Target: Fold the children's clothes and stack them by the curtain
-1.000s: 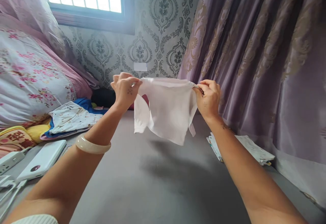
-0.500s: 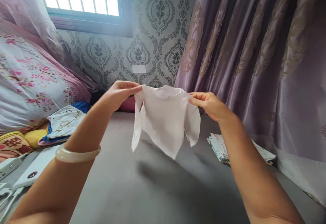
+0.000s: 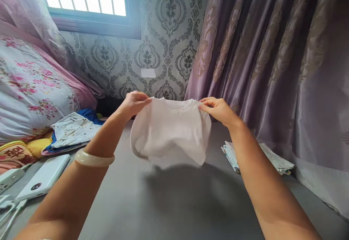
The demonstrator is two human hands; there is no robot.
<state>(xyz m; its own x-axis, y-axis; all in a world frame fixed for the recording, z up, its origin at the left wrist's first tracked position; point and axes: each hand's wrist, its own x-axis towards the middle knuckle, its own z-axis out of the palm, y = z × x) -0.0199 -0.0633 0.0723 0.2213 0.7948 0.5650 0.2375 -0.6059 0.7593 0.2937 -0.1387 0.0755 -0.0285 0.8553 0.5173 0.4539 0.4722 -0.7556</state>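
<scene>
A small white long-sleeved baby shirt hangs in the air between my hands, its lower part billowing and blurred by motion. My left hand pinches the shirt's left shoulder between thumb and fingers. At the opposite shoulder, close to a button or snap by the neckline, my right hand is closed on the fabric. The sleeves are partly folded behind the body of the shirt. Below it, a dark shadow falls on the grey sheet.
Folded clothes lie on the right, partly behind my right forearm. On the left are a patterned garment stack, a white power bank, a power strip with cables, and a floral pillow. Purple curtains hang at the right.
The shirt has swung from hanging limp with sleeves down to billowing outward. Its neckline has dropped slightly, and both hands keep their hold on the shoulders.
</scene>
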